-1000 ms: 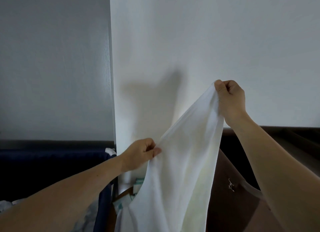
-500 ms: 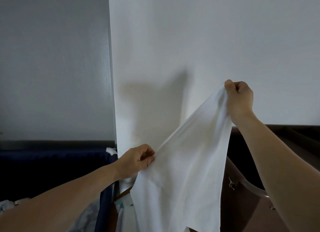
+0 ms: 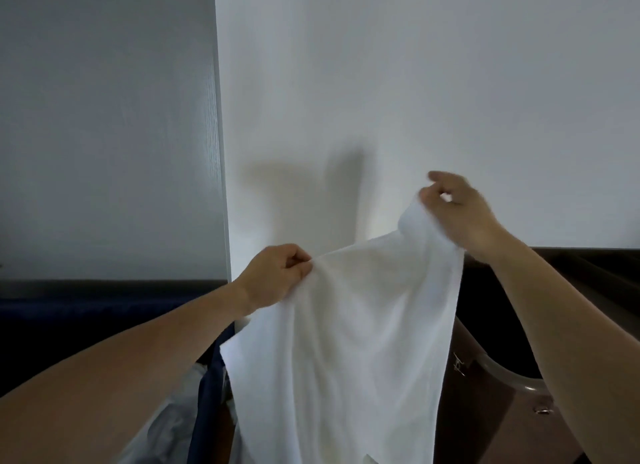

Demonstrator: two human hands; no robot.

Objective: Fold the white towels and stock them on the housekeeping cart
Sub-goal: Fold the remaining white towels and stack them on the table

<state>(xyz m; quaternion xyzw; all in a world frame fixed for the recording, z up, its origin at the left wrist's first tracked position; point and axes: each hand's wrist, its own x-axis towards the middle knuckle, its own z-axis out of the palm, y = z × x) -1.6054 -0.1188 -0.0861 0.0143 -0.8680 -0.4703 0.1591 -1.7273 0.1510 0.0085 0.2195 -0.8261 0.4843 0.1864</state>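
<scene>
A white towel (image 3: 349, 352) hangs in front of me against the white wall, its lower part running out of the frame. My left hand (image 3: 277, 280) pinches its upper edge at the left. My right hand (image 3: 460, 214), blurred by motion, grips the upper edge at the right, higher than the left hand, with the cloth bunched over its fingers. The top edge sags between the two hands.
A dark blue fabric bag (image 3: 207, 394) with pale cloth inside stands at the lower left. A dark brown cart or bin wall (image 3: 485, 411) with a grey curved handle (image 3: 509, 380) is at the lower right. A white wall corner (image 3: 221, 151) rises straight ahead.
My right hand has moved left and slightly down, shifting its hold along the towel's top edge. The left hand has risen. The stretched edge has gone slack and the towel hangs wider.
</scene>
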